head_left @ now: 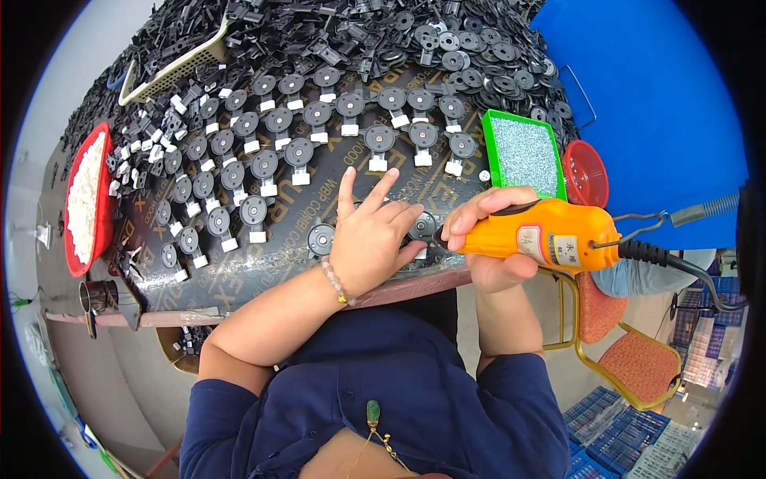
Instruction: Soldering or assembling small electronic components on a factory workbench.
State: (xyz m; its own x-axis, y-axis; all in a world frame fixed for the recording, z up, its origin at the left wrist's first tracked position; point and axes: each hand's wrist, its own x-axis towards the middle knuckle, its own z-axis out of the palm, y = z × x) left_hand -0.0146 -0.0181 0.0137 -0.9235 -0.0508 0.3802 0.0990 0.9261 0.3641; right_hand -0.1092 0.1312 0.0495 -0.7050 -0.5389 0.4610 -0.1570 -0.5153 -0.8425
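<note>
My right hand [499, 239] is wrapped round an orange electric screwdriver [550, 233], whose tip points left at a black disc part [423, 226] near the table's front edge. The thumb and forefinger of my left hand [373, 239] sit on either side of that disc and steady it. Its other fingers stretch forward, spread over the table. A second black disc [321, 239] shows partly beside my left wrist. Beyond the fingers stand rows of black disc parts with white blocks, such as a disc part [379, 139] just ahead. Whether the tip touches the disc, I cannot tell.
A green tray [488, 152] of small silvery pieces and a red bowl [586, 172] stand at right. A red basin [104, 231] of white pieces is at left. Black parts [335, 40] heap along the back near a cream basket [171, 72]. A cable [694, 267] and spring [706, 209] hold the screwdriver.
</note>
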